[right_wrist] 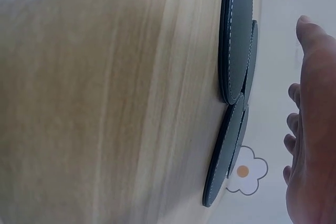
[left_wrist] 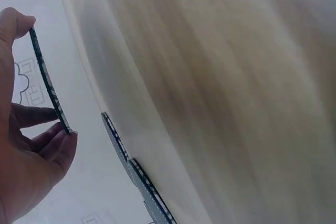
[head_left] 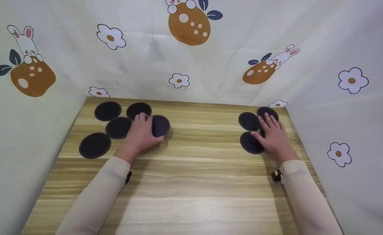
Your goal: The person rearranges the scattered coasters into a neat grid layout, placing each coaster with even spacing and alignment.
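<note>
My left hand (head_left: 140, 134) pinches a round black stitched coaster (head_left: 160, 126) by its edge, thumb on one side and fingertips on the other. In the left wrist view this coaster (left_wrist: 50, 80) shows edge-on, raised above the wooden table. Over a cluster of similar coasters on the right, my right hand (head_left: 274, 135) is spread with its fingers extended. The right wrist view shows this hand (right_wrist: 315, 114) apart from the coasters (right_wrist: 240, 40) below it, holding nothing. One coaster of that cluster is mostly hidden under the hand.
Several more black coasters (head_left: 95, 145) lie on the left of the wooden table (head_left: 194, 182), some close together. In the right wrist view, a thick edge suggests stacked coasters. Pale printed curtains (head_left: 211, 65) border the table at the back and both sides.
</note>
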A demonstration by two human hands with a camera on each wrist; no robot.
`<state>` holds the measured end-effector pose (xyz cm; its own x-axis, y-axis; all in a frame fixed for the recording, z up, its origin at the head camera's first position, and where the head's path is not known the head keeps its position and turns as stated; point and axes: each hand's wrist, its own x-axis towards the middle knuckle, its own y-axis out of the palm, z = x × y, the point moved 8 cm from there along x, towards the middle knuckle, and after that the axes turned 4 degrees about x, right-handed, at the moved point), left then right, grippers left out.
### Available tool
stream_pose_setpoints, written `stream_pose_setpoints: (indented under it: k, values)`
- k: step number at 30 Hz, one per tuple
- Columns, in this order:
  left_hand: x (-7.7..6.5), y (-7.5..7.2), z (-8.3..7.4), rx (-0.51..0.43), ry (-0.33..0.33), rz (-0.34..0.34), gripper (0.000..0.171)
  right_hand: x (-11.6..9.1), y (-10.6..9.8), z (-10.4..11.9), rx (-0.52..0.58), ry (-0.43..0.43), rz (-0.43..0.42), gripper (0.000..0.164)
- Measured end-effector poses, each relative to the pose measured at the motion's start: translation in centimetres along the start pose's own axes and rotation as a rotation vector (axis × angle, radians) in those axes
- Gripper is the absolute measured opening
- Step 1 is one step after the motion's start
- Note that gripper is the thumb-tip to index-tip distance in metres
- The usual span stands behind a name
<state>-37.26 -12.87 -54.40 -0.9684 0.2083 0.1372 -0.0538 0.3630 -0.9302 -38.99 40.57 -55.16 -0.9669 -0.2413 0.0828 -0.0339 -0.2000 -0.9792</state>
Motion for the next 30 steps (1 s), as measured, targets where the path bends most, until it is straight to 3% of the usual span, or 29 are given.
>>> stream_pose_setpoints:
  k: [14, 22, 30]
  values:
    - [3.5, 1.2, -1.4, -0.03, 0.011, 0.067, 0.105, -0.1, 0.4, -0.3, 0.012, 0.011, 0.002, 0.091]
    - [6.1, 1.7, -2.1, -0.016, 0.017, 0.072, 0.106, -0.3, 0.6, -0.7, 0.032, 0.017, 0.015, 0.091]
    - [7.7, 1.8, -3.2, -0.021, 0.008, 0.059, 0.107, -0.4, 0.4, -0.4, 0.033, 0.016, 0.012, 0.091]
